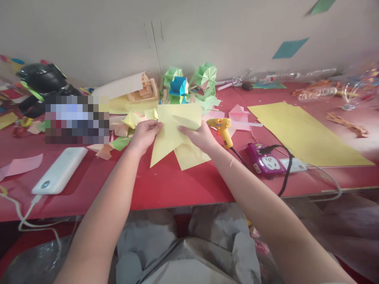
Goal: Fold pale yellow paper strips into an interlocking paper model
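Between both hands is a sheet of pale yellow paper point(177, 118), raised a little over the red table. Its lower left part runs down to a point. My left hand point(145, 135) pinches the left edge, thumb on the near face. On the right side, my right hand point(199, 136) grips the sheet with its thumb across the front; the other fingers are mostly hidden behind it. Another yellow paper piece point(192, 157) shows below, partly covered; whether it joins the held sheet I cannot tell. A yellow glue gun point(223, 130) lies just right of my right hand.
Folded green paper shapes point(206, 75) and a blue one point(178, 86) stand behind the sheet. A purple power socket point(266, 161) with cables and large yellow sheets point(308, 132) lie right. A white power bank point(60, 170), paper scraps and a black object point(44, 85) lie left.
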### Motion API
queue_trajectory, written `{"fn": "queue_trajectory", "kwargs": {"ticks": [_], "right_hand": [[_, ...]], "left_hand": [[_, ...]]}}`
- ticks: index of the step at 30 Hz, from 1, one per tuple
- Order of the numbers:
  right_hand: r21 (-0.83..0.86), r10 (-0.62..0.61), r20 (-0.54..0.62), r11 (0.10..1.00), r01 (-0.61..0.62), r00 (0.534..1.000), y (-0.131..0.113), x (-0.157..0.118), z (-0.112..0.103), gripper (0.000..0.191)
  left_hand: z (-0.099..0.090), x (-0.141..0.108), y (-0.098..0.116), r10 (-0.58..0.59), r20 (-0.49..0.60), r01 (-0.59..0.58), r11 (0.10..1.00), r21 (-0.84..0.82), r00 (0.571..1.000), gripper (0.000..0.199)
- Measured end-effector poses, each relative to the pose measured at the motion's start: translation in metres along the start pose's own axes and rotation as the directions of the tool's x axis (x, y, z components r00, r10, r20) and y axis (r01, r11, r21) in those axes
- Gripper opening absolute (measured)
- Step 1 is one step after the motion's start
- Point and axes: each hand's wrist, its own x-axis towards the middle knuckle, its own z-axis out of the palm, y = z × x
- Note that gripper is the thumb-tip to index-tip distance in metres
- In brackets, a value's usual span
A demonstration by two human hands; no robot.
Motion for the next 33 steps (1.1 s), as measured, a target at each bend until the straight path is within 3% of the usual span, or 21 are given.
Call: {"fn": "queue_trajectory", "kwargs": {"ticks": [3, 10, 14, 22, 25, 29, 33], "right_hand": [[0.021, 0.020, 0.006, 1.000, -0.020, 1.000, -0.002, 0.000, -0.001, 0.030], [0.013, 0.108, -0.130, 0.994, -0.107, 0.986, 0.002, 0.006, -0.002, 0.022], [0.012, 0.070, -0.106, 0.998, -0.069, 0.992, -0.001, 0.008, -0.007, 0.027], [-0.265, 0.036, -0.031, 0.963, -0.043, 0.999, -0.013, 0.004, -0.016, 0.007], [-0.245, 0.008, -0.031, 0.969, -0.016, 0.999, -0.012, 0.005, -0.017, 0.020], [-0.317, 0.004, 0.035, 0.948, 0.008, 0.999, -0.005, 0.006, -0.018, 0.034], [-0.468, -0.044, 0.105, 0.880, 0.089, 0.993, -0.004, 0.005, -0.016, 0.018]], "left_hand": [[-0.001, -0.001, 0.002, 0.003, -0.009, -0.003, 1.000, 0.008, 1.000, 0.041], [0.000, -0.002, 0.006, -0.002, 0.029, 0.003, 1.000, -0.018, 1.000, 0.046], [-0.005, 0.000, 0.004, 0.067, -0.041, -0.063, 0.992, 0.105, 0.997, 0.039], [-0.009, 0.005, 0.001, 0.190, -0.019, -0.177, 0.945, 0.276, 0.982, 0.024], [-0.013, 0.005, 0.001, 0.243, -0.014, -0.217, 0.889, 0.403, 0.970, 0.018], [-0.015, 0.003, 0.001, 0.252, 0.066, -0.253, 0.847, 0.468, 0.965, 0.019], [-0.006, -0.003, 0.004, 0.190, 0.182, -0.253, 0.859, 0.445, 0.965, 0.022]]}}
